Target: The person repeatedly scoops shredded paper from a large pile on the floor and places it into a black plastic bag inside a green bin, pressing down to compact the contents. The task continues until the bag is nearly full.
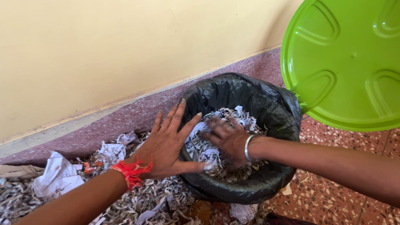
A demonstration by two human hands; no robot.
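A bin lined with a black plastic bag (256,98) stands on the floor, filled with shredded paper (215,154). My left hand (169,141), a red thread around its wrist, rests open and flat on the bin's near-left rim, thumb touching the shreds. My right hand (228,136), a metal bangle on its wrist, lies palm down inside the bin, pressing on the shredded paper with fingers spread. The bin's round green lid (358,45) stands swung up at the right.
A heap of shredded and crumpled paper (62,187) covers the floor left of and in front of the bin. A cream wall (107,43) with a maroon skirting runs behind. Speckled red tiles (332,192) lie at the right.
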